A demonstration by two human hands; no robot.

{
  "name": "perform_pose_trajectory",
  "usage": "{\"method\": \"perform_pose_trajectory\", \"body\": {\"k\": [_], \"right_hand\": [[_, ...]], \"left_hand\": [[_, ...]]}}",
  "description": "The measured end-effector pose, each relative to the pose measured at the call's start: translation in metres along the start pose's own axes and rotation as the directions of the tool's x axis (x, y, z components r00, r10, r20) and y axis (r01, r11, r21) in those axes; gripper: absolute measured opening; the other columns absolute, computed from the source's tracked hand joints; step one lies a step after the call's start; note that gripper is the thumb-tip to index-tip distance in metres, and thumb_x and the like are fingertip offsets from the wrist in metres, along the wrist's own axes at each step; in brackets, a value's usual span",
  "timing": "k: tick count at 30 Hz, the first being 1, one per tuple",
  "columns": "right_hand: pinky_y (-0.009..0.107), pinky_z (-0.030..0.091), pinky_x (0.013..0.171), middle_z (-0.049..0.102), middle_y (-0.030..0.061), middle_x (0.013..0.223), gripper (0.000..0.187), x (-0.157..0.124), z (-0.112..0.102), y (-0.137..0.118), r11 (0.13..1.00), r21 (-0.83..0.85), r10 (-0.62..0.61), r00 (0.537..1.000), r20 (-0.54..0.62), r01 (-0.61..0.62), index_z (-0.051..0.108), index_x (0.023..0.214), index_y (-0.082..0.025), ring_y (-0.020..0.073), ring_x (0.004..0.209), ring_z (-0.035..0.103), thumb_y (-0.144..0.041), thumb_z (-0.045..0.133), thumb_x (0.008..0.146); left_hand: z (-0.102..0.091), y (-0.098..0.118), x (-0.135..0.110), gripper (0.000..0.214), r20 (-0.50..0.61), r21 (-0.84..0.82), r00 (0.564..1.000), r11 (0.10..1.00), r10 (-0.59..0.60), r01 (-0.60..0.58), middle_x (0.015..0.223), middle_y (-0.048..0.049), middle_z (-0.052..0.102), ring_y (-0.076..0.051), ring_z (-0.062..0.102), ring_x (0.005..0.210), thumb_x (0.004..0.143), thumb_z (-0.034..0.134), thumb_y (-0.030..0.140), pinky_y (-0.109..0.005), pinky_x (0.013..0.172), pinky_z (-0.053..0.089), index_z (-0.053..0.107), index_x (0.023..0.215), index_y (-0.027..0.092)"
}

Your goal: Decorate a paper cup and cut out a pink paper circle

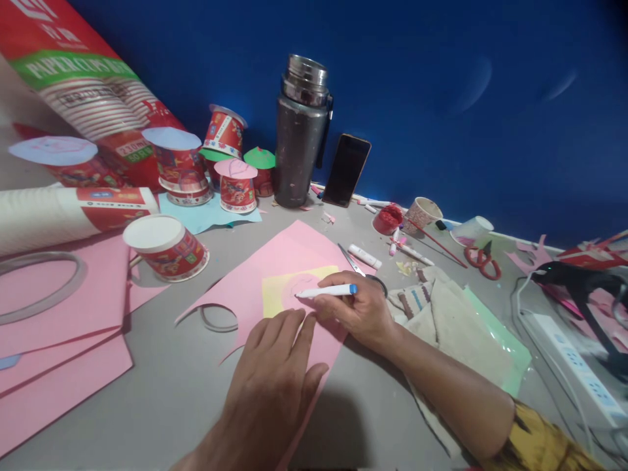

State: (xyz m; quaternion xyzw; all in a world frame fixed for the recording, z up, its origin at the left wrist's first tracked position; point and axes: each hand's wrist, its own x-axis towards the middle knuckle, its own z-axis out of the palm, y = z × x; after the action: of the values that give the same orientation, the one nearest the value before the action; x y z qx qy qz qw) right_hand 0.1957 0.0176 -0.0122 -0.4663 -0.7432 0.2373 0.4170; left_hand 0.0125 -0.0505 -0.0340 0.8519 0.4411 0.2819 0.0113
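Note:
My right hand (pixel 362 313) is closed round a white marker with a blue end (pixel 328 291), its tip touching a small pink shape on a yellow paper piece (pixel 275 294). The yellow piece lies on a large pink sheet (pixel 275 258). My left hand (pixel 275 373) lies flat with fingers stretched out, pressing the pink sheet just below the yellow piece. A cut-out curve shows at the sheet's left edge.
Red paper cups (pixel 167 247) stand upside down at the left and back, with cup sleeves (pixel 63 216), a steel flask (pixel 300 134) and a phone (pixel 346 170). Scissors (pixel 483 260), a paint cup (pixel 387 219), a cloth (pixel 456 314), a power strip (pixel 569 356) and a glue gun (pixel 579 278) sit to the right.

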Motion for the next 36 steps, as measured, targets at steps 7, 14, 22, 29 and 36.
{"method": "perform_pose_trajectory", "body": {"k": [7,14,22,29,36], "right_hand": [[0.025,0.058,0.060,0.081,0.0038,0.082,0.018,-0.0017,-0.0028,-0.0044,0.996,0.075,0.055,0.997,-0.059,-0.051,0.078,0.087,-0.022,0.0178,0.065,0.077,-0.040,0.078,0.091],[0.027,0.059,0.064,0.081,0.0054,0.083,0.020,-0.0007,0.0008,-0.0025,0.996,0.030,0.080,0.996,-0.032,-0.079,0.078,0.089,-0.023,0.0227,0.082,0.080,-0.043,0.077,0.091],[0.026,0.054,0.062,0.079,0.0026,0.077,0.019,-0.0002,-0.0032,-0.0007,0.997,-0.046,0.059,0.994,-0.095,-0.064,0.076,0.083,-0.022,0.0159,0.064,0.071,-0.039,0.074,0.090],[0.025,0.049,0.053,0.074,0.0003,0.069,0.019,-0.0033,-0.0068,0.0034,0.995,-0.047,0.086,0.987,-0.133,-0.093,0.076,0.087,-0.019,0.0119,0.051,0.059,-0.036,0.070,0.091],[0.024,0.047,0.054,0.074,0.0006,0.070,0.018,-0.0006,-0.0058,-0.0004,0.996,-0.055,0.070,0.993,-0.097,-0.076,0.075,0.085,-0.020,0.0119,0.053,0.061,-0.035,0.069,0.092]], "left_hand": [[-0.0002,-0.0006,-0.0009,0.035,0.021,-0.002,1.000,1.000,-0.007,0.007,0.117,-0.0174,0.069,-0.033,0.062,0.103,0.099,0.054,0.024,-0.046,0.086,0.048,0.060,0.130,0.008],[0.0005,0.0006,-0.0005,0.033,-0.016,0.012,1.000,1.000,0.005,-0.005,0.114,-0.0181,0.070,-0.034,0.062,0.104,0.098,0.053,0.022,-0.047,0.087,0.047,0.062,0.126,0.007],[0.0006,0.0004,-0.0009,0.034,0.002,0.036,1.000,0.999,0.005,-0.005,0.115,-0.0180,0.070,-0.033,0.062,0.103,0.099,0.054,0.022,-0.047,0.086,0.048,0.061,0.128,0.006],[0.0009,0.0000,-0.0017,0.035,0.007,0.035,1.000,0.999,-0.001,0.001,0.115,-0.0168,0.071,-0.032,0.064,0.105,0.098,0.056,0.023,-0.047,0.087,0.048,0.061,0.129,0.008],[-0.0011,0.0002,-0.0002,0.033,0.000,0.050,1.000,0.999,0.017,-0.017,0.115,-0.0178,0.072,-0.033,0.064,0.104,0.098,0.054,0.021,-0.047,0.087,0.049,0.062,0.127,0.007]]}}
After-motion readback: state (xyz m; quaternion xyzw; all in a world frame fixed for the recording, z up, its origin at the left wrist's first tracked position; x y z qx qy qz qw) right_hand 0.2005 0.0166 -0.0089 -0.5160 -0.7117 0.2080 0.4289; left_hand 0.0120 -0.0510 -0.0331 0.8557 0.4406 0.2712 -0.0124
